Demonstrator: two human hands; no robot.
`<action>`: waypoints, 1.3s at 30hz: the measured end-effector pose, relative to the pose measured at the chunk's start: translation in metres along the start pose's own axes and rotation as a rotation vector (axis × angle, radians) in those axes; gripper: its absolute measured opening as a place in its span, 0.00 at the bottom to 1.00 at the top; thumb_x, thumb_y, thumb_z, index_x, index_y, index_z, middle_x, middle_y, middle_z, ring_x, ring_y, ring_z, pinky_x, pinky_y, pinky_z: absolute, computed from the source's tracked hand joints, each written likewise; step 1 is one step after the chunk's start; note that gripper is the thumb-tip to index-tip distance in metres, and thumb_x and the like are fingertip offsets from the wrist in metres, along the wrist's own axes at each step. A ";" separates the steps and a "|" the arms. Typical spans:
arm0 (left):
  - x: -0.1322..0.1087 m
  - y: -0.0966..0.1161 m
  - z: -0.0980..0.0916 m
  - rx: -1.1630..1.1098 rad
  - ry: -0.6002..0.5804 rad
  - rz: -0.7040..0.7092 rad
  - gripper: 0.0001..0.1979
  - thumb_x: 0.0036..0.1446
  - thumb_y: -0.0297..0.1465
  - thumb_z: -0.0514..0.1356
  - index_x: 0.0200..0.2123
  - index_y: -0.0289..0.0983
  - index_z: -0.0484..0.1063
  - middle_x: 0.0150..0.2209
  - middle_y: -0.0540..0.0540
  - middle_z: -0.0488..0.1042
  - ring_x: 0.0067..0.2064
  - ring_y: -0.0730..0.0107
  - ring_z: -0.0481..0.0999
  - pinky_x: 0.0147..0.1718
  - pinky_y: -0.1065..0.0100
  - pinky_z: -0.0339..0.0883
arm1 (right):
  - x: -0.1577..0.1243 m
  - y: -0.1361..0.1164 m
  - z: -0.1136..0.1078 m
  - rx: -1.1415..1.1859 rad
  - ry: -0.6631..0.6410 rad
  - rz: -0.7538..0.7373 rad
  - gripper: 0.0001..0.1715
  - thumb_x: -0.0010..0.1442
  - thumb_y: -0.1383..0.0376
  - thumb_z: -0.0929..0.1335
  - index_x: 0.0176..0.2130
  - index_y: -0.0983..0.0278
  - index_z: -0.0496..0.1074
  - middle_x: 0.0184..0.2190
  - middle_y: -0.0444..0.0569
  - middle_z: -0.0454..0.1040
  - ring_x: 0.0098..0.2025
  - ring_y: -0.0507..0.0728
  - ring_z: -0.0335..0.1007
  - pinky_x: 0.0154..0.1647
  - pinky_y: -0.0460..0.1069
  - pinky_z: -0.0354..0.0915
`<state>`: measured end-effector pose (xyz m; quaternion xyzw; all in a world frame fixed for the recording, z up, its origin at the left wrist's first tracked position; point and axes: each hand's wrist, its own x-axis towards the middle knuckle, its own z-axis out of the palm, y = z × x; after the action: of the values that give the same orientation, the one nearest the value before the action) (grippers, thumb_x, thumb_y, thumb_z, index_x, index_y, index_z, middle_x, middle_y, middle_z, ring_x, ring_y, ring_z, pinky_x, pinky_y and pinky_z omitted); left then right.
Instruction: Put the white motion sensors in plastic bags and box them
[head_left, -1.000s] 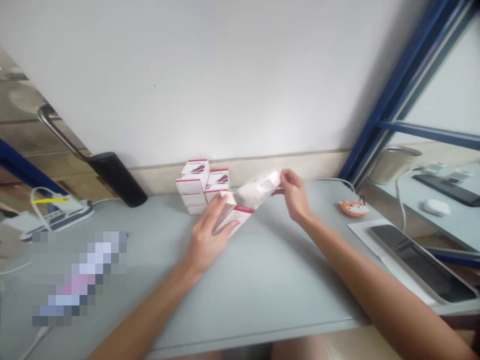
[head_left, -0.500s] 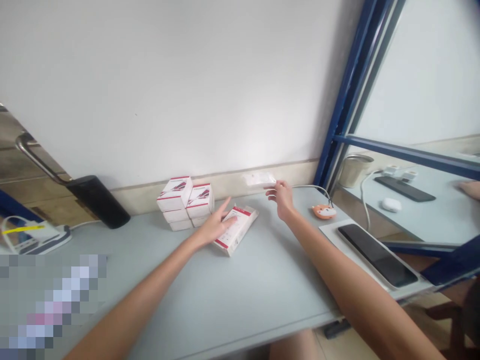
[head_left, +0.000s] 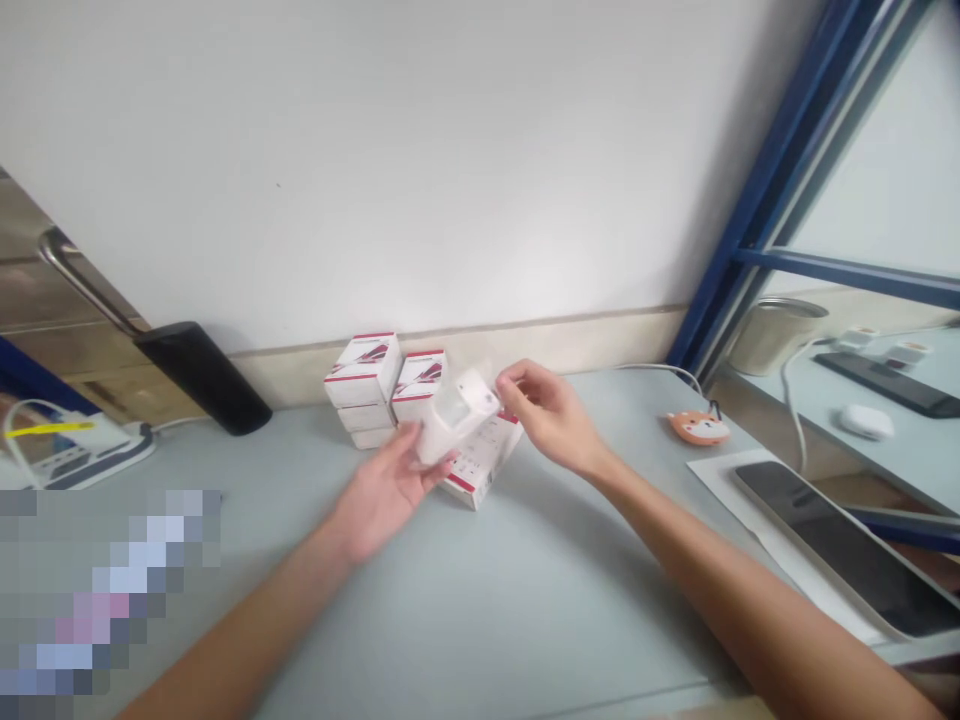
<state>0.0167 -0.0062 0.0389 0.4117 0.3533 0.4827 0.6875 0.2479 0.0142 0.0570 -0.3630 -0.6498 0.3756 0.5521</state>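
Observation:
Between my hands, above a flat box, is a white motion sensor (head_left: 455, 412) with a pale window in its face, apparently inside a clear plastic bag. My left hand (head_left: 388, 490) grips its lower end, thumb on one side and fingers on the other. At its upper right end, my right hand (head_left: 551, 415) is closed in a pinch on what looks like the bag's edge, though blur hides the exact contact. Beneath them the white and red box (head_left: 484, 455) lies on the table, partly covered by the sensor and my hands.
Several small white and red boxes (head_left: 365, 372) are stacked by the wall. A black cylinder (head_left: 206, 378) leans at left, near a power strip (head_left: 112, 455). To the right lie an orange animal-shaped item (head_left: 699, 427) and a phone (head_left: 840, 545), beside a blue-framed mirror (head_left: 780, 110).
The bagged sensor has come from near the wall down to between my hands. My left hand has left the flat box and taken hold of the sensor. The view has shifted slightly.

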 end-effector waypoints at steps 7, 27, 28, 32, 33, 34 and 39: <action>-0.014 -0.012 -0.004 -0.119 -0.136 -0.167 0.24 0.70 0.50 0.55 0.57 0.43 0.78 0.62 0.39 0.77 0.51 0.51 0.84 0.46 0.53 0.80 | 0.002 -0.007 -0.008 0.292 0.044 0.130 0.20 0.66 0.45 0.71 0.37 0.59 0.75 0.39 0.46 0.79 0.33 0.53 0.72 0.35 0.50 0.72; -0.011 0.007 -0.018 0.219 -0.058 -0.093 0.15 0.62 0.41 0.64 0.49 0.42 0.75 0.46 0.40 0.83 0.39 0.54 0.83 0.39 0.53 0.77 | 0.010 0.062 -0.033 -0.560 0.124 0.420 0.14 0.70 0.50 0.64 0.43 0.57 0.68 0.30 0.46 0.83 0.21 0.56 0.74 0.24 0.50 0.65; -0.008 0.007 -0.021 0.186 -0.062 -0.069 0.15 0.62 0.41 0.63 0.50 0.42 0.74 0.47 0.40 0.83 0.40 0.53 0.84 0.40 0.52 0.77 | 0.011 0.059 -0.037 -0.588 0.136 0.425 0.14 0.70 0.50 0.63 0.43 0.57 0.69 0.28 0.45 0.82 0.19 0.55 0.71 0.23 0.50 0.63; -0.005 0.004 -0.024 0.067 -0.128 -0.059 0.18 0.66 0.41 0.59 0.55 0.42 0.71 0.56 0.36 0.79 0.47 0.46 0.84 0.41 0.48 0.78 | 0.012 0.067 -0.045 -0.683 0.209 0.338 0.19 0.72 0.48 0.61 0.47 0.56 0.71 0.33 0.46 0.83 0.21 0.55 0.70 0.24 0.50 0.62; -0.006 0.002 -0.023 0.051 -0.132 -0.066 0.18 0.66 0.41 0.59 0.57 0.43 0.70 0.58 0.36 0.78 0.49 0.45 0.84 0.43 0.47 0.78 | 0.012 0.073 -0.046 -0.705 0.207 0.309 0.20 0.72 0.48 0.60 0.49 0.56 0.72 0.36 0.47 0.83 0.24 0.55 0.72 0.27 0.50 0.64; -0.008 0.000 -0.022 0.038 -0.130 -0.076 0.18 0.66 0.40 0.61 0.57 0.44 0.69 0.60 0.37 0.77 0.52 0.44 0.83 0.45 0.47 0.78 | 0.013 0.079 -0.047 -0.728 0.206 0.275 0.21 0.72 0.49 0.60 0.51 0.56 0.73 0.40 0.49 0.83 0.27 0.56 0.74 0.31 0.51 0.66; -0.019 -0.006 -0.013 -0.012 -0.143 -0.112 0.19 0.63 0.35 0.67 0.54 0.50 0.65 0.60 0.46 0.77 0.58 0.51 0.81 0.54 0.51 0.74 | 0.013 0.081 -0.046 -0.733 0.298 0.104 0.29 0.73 0.49 0.59 0.65 0.57 0.69 0.62 0.57 0.74 0.49 0.64 0.76 0.50 0.60 0.69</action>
<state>0.0025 -0.0223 0.0294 0.4206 0.3229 0.4150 0.7393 0.2964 0.0666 -0.0040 -0.6188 -0.6343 0.0895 0.4547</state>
